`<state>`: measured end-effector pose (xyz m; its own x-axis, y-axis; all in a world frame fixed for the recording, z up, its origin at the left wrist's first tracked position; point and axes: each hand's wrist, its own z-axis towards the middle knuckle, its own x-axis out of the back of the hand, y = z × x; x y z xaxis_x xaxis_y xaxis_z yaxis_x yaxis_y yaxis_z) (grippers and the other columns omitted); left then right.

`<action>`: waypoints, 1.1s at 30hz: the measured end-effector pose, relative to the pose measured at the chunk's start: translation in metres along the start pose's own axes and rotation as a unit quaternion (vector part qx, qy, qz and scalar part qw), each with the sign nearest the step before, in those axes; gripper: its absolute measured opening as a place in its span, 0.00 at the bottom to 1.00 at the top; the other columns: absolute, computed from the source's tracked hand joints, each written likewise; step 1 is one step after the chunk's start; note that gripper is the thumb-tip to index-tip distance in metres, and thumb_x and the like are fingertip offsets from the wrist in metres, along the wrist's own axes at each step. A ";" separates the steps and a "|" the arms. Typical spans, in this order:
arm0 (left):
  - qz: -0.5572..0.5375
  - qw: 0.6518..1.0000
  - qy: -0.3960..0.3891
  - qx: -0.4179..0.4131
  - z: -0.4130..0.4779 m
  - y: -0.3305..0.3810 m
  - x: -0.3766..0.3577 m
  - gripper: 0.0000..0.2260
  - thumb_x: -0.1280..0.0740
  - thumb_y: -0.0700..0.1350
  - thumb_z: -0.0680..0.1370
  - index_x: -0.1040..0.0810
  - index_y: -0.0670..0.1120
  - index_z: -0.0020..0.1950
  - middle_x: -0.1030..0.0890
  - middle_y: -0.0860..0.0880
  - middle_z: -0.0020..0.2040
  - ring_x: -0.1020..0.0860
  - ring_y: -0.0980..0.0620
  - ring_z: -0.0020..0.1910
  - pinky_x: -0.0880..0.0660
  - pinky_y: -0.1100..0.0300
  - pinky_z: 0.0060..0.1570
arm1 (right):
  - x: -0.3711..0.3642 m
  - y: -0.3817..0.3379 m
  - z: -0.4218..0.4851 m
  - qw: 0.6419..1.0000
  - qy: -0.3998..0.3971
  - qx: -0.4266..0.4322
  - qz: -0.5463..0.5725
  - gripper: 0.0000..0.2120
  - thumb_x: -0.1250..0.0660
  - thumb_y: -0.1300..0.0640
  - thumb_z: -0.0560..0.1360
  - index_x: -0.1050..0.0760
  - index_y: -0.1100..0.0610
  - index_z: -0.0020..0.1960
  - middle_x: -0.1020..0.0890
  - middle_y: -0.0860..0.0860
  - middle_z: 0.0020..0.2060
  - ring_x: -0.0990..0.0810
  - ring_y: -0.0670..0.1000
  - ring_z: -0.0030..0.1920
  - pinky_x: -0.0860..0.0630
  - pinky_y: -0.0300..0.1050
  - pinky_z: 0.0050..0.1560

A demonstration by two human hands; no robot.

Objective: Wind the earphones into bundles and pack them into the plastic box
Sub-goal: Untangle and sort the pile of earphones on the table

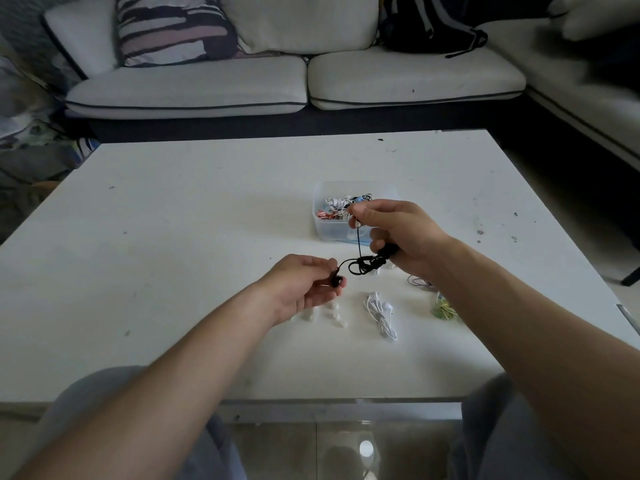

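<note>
Forearms out, I am pinching the earphone's (360, 265) bud end with my left hand (301, 285) while my right hand (405, 230) is gripping its wound bundle, cord running across between them. Just beyond my right hand, the nearer one, the box (329, 232) is sitting.

**No legible writing**

No text, label, brand or number can be read anywhere in view. The plastic box (331, 231) just beyond the right hand (398, 230), the black earphones (363, 263) that hand holds, and the white earphones (381, 313) on the surface (207, 220) nearer the person than the hand show nothing legible. Any print is too small or blurred to tell.
</note>
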<state>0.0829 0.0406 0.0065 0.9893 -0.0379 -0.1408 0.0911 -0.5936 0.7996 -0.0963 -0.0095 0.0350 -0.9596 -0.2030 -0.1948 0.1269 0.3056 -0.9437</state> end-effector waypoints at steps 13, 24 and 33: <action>-0.172 0.984 0.038 -0.023 -0.009 0.025 0.013 0.07 0.28 0.44 0.76 0.20 0.42 0.42 0.18 0.46 0.37 0.21 0.54 0.33 0.20 0.66 0.35 | -0.007 0.000 0.002 0.991 0.042 -0.089 0.087 0.07 0.40 0.63 0.79 0.26 0.62 0.44 0.28 0.54 0.32 0.41 0.47 0.24 0.38 0.39 0.24; -0.162 0.985 0.023 -0.047 -0.012 0.025 0.011 0.05 0.29 0.42 0.76 0.20 0.41 0.44 0.18 0.46 0.36 0.17 0.53 0.33 0.21 0.66 0.32 | -0.015 0.008 0.002 0.991 0.000 -0.126 0.051 0.08 0.38 0.59 0.79 0.26 0.59 0.41 0.28 0.53 0.31 0.41 0.48 0.25 0.38 0.39 0.24; -0.180 0.982 0.025 -0.054 -0.012 0.025 0.008 0.03 0.32 0.36 0.78 0.21 0.40 0.45 0.16 0.44 0.38 0.16 0.51 0.35 0.18 0.65 0.39 | -0.016 0.007 0.001 0.994 -0.042 -0.093 -0.036 0.10 0.32 0.53 0.77 0.26 0.58 0.42 0.31 0.51 0.32 0.43 0.48 0.27 0.43 0.41 0.28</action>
<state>0.0947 0.0352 0.0323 0.8949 0.1996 -0.3992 0.4448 -0.4725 0.7609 -0.0801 -0.0049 0.0316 -0.9390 -0.3054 -0.1583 0.0030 0.4529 -0.8916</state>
